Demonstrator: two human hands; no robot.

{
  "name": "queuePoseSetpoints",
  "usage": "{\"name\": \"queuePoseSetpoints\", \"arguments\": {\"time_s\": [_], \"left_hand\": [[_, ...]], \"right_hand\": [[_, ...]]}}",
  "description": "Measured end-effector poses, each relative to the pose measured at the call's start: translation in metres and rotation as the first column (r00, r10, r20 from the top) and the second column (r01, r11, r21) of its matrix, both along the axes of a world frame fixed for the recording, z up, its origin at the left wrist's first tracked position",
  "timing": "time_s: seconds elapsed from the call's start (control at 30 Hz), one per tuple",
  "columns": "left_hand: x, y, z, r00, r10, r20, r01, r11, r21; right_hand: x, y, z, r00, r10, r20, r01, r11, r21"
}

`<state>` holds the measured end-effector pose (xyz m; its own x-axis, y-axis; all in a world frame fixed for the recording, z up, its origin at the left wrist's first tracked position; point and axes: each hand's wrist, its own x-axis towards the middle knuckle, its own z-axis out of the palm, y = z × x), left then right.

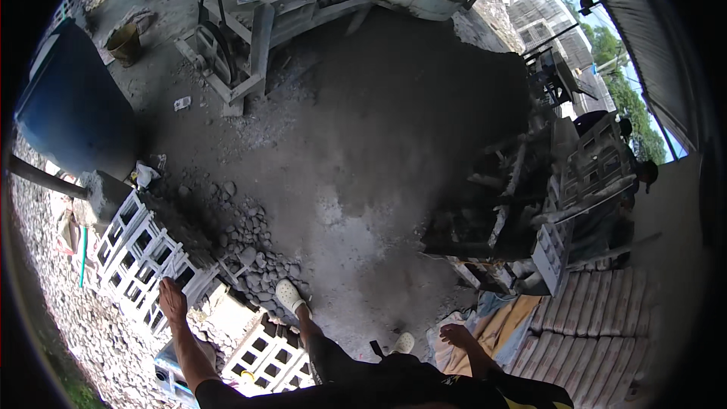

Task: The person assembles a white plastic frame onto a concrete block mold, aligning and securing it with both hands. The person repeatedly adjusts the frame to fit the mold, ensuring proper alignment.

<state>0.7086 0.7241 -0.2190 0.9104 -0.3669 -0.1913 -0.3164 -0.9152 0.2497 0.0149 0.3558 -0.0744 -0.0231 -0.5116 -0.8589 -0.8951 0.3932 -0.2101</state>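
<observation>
My left hand [173, 298] hangs in front of a stack of grey hollow concrete blocks [129, 263], fingers stretched out and nothing visible in them. Whether it touches the blocks I cannot tell. My right hand [455, 335] is held out at my right, its fingers loosely bent, with no object seen in it. Below and beside it lie crumpled tan and blue sheets or sacks [509, 327]. My feet, in pale clogs [288, 297], stand on dusty grey ground [352, 246].
Loose stones [254, 257] lie by my front foot. A blue barrel [72, 110] and a bucket [124, 44] stand at the far left. Ahead are a metal-framed machine [254, 53] and a dark heap of sand-like material [424, 83]. Filled bags [594, 303] are stacked at right.
</observation>
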Motion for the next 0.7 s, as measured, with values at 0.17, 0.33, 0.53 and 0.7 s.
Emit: {"name": "queuePoseSetpoints", "arguments": {"time_s": [0.17, 0.33, 0.53, 0.7], "left_hand": [[-0.032, -0.002, 0.106, 0.998, -0.041, -0.047, 0.02, 0.925, -0.38], [-0.165, -0.145, 0.173, 0.919, -0.359, -0.165, 0.142, 0.691, -0.709], [-0.417, -0.294, 0.22, 0.681, -0.721, -0.127, 0.461, 0.557, -0.691], [-0.563, -0.386, 0.29, 0.554, -0.818, -0.152, 0.214, 0.317, -0.924]], "right_hand": [[-0.006, 0.018, -0.027, 0.975, 0.043, 0.216, -0.029, 0.997, -0.069], [-0.034, 0.037, -0.052, 0.931, 0.199, 0.305, -0.124, 0.961, -0.247], [-0.14, 0.067, -0.054, 0.919, 0.06, 0.39, 0.089, 0.932, -0.352], [-0.285, 0.109, -0.054, 0.971, -0.126, 0.202, 0.217, 0.817, -0.534]]}}
